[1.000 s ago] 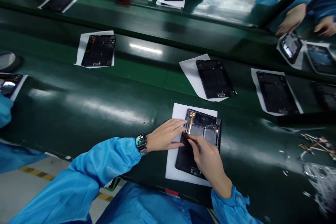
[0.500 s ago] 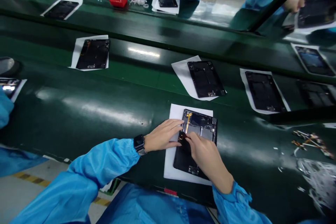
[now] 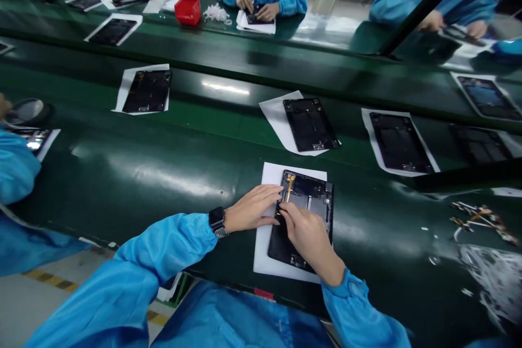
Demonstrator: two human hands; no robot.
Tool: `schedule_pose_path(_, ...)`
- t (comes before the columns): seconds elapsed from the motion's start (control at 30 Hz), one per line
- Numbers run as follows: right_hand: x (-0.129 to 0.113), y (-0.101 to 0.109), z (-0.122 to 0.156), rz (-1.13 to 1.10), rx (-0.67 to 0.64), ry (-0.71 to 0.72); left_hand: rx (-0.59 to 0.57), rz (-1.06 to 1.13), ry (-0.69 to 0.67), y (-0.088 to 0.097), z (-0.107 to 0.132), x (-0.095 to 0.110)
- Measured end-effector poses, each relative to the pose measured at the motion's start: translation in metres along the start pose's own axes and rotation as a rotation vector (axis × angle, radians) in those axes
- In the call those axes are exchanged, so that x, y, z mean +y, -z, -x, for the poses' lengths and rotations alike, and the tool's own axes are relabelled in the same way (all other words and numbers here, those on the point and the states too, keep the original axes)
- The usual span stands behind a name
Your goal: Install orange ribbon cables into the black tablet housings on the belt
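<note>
An opened tablet housing lies on a white sheet in front of me, its inner parts facing up. An orange flex cable runs down its upper left part. My left hand, a watch at its wrist, rests along the housing's left edge with fingers stretched out and thumb apart. With thumb and forefinger pinched, my right hand grips the lower end of the flex cable; the fingertips partly hide that end. The palm covers some of the housing's lower middle.
Farther up the green bench lie more tablet housings on paper, one just beyond mine. At right are a pile of flex cables and tangled white strips. A red bin stands opposite, near co-workers' hands. A co-worker's sleeve is at left.
My right hand has shifted slightly left and up along the flex cable, and its pinch now covers the dark end that showed before. My left hand stays at the edge. The view has tilted slightly.
</note>
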State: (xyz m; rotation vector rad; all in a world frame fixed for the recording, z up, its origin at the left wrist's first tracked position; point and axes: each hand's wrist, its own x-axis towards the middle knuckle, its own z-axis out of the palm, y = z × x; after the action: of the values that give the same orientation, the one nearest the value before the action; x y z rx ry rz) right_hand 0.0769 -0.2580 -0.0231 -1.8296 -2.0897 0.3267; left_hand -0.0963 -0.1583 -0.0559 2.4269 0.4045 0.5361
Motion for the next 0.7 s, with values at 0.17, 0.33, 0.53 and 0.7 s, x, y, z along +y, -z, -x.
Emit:
schedule_pose_path(0.17,0.042,0.005,0.011,-0.665,0.371,-0.353,0.039,-0.159,0.176,0.015,-0.047,-0.005)
schedule_pose_path(0.33,0.083,0.012,0.021,-0.859,0.652,-0.59,-0.221,-0.349,0.342,0.018,-0.116,-0.025)
schedule_pose_path(0.53,0.1,0.021,0.037,-0.869,0.771,-0.708,-0.35,-0.374,0.305,0.025,-0.133,-0.029)
schedule_pose_path(0.7,0.101,0.016,0.038,-0.782,0.766,-0.737,-0.355,-0.421,0.313,0.017,-0.144,-0.024)
